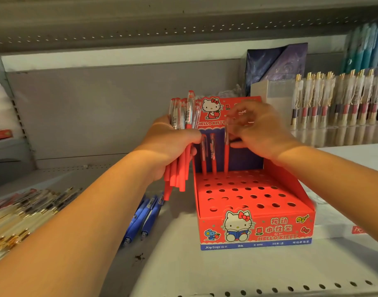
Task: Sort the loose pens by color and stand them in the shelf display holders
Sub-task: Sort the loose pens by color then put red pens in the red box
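1. Two hands in play: left hand point(171, 146), right hand point(261, 133).
2. One red Hello Kitty display holder point(254, 228), the only one of its kind here.
3. Three standing red pens point(213, 159) in its back row, and that count includes the rightmost red pen point(226, 155), pinched by the right hand.
4. One red pen bundle point(177, 174) gripped in the left hand: roughly eight to ten, packed too tight for an exact count.
5. Blue pens point(147, 215) lying on the shelf point(183, 264): at least three showing.
6. Gold-trimmed clear pens point(23, 211) heaped at the left, too overlapped to count.
7. One clear rack point(334, 133) at the right, with well over a dozen gold-clipped pens point(338, 99).
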The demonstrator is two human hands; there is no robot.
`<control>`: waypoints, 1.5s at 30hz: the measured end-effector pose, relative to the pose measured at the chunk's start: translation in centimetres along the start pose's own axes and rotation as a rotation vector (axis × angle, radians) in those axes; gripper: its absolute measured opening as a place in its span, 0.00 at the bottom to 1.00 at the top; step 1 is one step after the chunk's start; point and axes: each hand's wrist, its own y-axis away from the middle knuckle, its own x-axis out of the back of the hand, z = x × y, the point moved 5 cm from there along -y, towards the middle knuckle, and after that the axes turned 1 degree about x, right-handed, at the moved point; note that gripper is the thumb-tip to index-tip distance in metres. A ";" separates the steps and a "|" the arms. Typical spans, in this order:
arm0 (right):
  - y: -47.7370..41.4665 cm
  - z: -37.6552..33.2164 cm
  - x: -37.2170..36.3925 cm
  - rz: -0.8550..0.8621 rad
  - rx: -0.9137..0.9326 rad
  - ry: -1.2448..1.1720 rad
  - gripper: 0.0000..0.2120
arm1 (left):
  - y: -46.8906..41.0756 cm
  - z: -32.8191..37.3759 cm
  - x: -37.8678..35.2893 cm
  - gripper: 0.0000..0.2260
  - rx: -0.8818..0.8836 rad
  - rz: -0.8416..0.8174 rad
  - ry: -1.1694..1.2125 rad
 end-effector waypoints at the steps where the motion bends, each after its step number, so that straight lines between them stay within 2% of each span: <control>1: 0.1 0.3 -0.3 -0.056 -0.028 0.079 0.15 | 0.0 0.0 0.0 0.08 0.003 -0.004 0.001; 4: 0.6 1.0 -0.9 -0.175 -0.067 0.301 0.11 | 0.0 -0.1 -0.2 0.08 0.007 -0.034 -0.017; 7: 0.1 -0.6 -0.1 -0.038 0.093 0.443 0.07 | 0.2 0.1 -0.4 0.07 -0.013 -0.079 -0.031; 9: 0.1 -1.9 0.0 0.013 0.154 0.276 0.07 | 0.5 0.2 -0.6 0.07 -0.027 -0.116 -0.046; 11: 0.6 -2.4 -0.7 -0.058 0.093 -0.076 0.06 | 0.6 0.3 -0.9 0.07 -0.039 -0.150 -0.060; 13: 1.2 -2.8 -1.5 -0.117 0.044 -0.236 0.09 | 0.7 0.3 -1.1 0.07 -0.049 -0.169 -0.064; 21: 1.8 -2.8 -2.2 -0.055 -0.059 -0.437 0.08 | 0.8 0.9 -1.9 0.08 -0.143 -0.182 -0.082; 25: 2.0 -2.6 -2.6 -0.095 -0.091 -0.565 0.07 | 0.8 0.7 -2.0 0.09 -0.116 -0.176 -0.081; 29: 1.9 -2.5 -2.4 -0.125 -0.121 -0.536 0.09 | 1.1 0.7 -2.0 0.11 -0.076 -0.208 -0.018; 34: 1.2 -2.1 -1.0 -0.035 -0.192 -0.575 0.07 | 0.8 0.8 -1.2 0.08 -0.036 -0.112 0.082; 36: 0.8 -2.1 -0.2 0.014 -0.188 -0.533 0.04 | 0.8 0.7 -0.8 0.08 -0.023 -0.073 0.113; 37: 0.5 -2.0 0.2 0.047 -0.172 -0.470 0.06 | 0.8 0.7 -0.7 0.08 -0.023 -0.057 0.115; 40: 0.2 -2.2 1.5 0.151 -0.020 -0.100 0.11 | 0.8 0.7 -0.6 0.09 -0.021 -0.038 0.122; 42: 0.3 -2.7 1.7 0.163 0.108 0.132 0.12 | 0.7 0.7 -0.6 0.10 -0.016 -0.039 0.123; 45: 0.5 -2.7 1.3 0.117 0.190 0.203 0.16 | 0.7 0.7 -0.5 0.10 -0.011 -0.041 0.118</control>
